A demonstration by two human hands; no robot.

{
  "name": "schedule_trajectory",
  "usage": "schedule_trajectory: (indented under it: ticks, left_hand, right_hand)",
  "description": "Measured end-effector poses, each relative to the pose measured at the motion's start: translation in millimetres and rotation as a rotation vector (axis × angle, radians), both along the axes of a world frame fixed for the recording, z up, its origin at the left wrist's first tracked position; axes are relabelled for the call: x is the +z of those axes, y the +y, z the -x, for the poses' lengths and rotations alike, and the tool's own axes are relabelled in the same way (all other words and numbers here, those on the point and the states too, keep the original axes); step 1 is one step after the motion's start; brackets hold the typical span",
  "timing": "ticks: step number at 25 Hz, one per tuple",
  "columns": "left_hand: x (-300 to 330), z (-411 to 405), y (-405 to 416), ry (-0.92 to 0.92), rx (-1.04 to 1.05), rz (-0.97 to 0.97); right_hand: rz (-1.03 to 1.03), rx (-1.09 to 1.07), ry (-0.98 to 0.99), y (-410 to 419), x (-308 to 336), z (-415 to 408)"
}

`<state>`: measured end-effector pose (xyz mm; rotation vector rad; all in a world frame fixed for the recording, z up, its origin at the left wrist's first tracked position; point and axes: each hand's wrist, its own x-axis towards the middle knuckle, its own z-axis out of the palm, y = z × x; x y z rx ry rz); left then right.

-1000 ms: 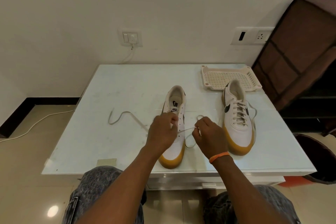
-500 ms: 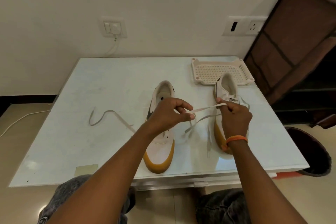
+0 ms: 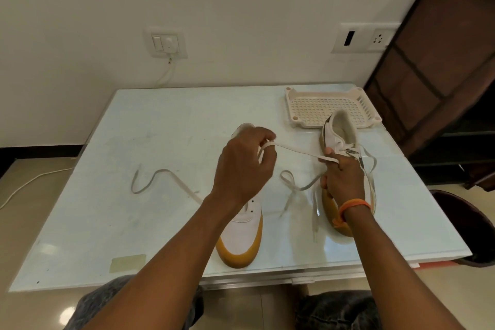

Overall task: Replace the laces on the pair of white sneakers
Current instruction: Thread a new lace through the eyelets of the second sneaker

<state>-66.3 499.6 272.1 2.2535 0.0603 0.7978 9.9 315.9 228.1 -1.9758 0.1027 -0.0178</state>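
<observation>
Left hand (image 3: 242, 166) pinches lace (image 3: 294, 151) above unlaced sneaker (image 3: 241, 233), centre frame | right hand (image 3: 342, 179) grips the other end over laced sneaker (image 3: 340, 134), centre right; span taut, apparently pulled free | spare lace (image 3: 160, 177) lies left on table (image 3: 166, 120) | no legible branding.

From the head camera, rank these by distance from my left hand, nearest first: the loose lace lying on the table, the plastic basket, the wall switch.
From the left hand:
1. Loose lace, lying on the table to its left.
2. Plastic basket, back right of the table.
3. Wall switch, up on the wall behind.
</observation>
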Motion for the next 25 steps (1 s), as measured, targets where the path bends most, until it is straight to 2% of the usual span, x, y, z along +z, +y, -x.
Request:
schedule_trajectory:
  ticks: [2,5,7,10,14,20,22,25]
  left_hand:
    - [1.3,1.4,-2.9,0.175,-0.16,0.139]
    - [2.0,4.3,-3.5,0.64,-0.438,0.278]
    - [1.3,5.0,-4.8,0.777,-0.517,0.283]
    - [1.0,4.0,-6.5,0.743,-0.502,0.359]
    - [-5.9,3.4,-9.1,0.749,-0.451,0.339]
    - [-12.3,0.8,-29.3,0.528,-0.195,0.424]
    - [-14.5,-0.6,-28.9,0.484,-0.194,0.412]
    - [-20.2,-1.2,-27.6,0.466,-0.211,0.409]
  right_hand:
    - [-0.061,0.046,0.021,6.7,0.8,2.3]
    - [-0.075,0.09,0.007,8.8,-1.8,0.6]
    - [-0.036,0.104,-0.016,7.1,-4.4,-0.5]
    - [-0.038,0.098,-0.022,4.5,-4.3,-3.3]
    - [-0.034,0.122,-0.034,-1.1,-3.8,-8.2]
    - [0.205,0.322,-0.37,13.7,-5.2,3.5]
    - [0.287,0.389,-0.457,20.4,-5.0,10.2]
    - [0.283,0.39,-0.458,22.4,-6.9,10.8]
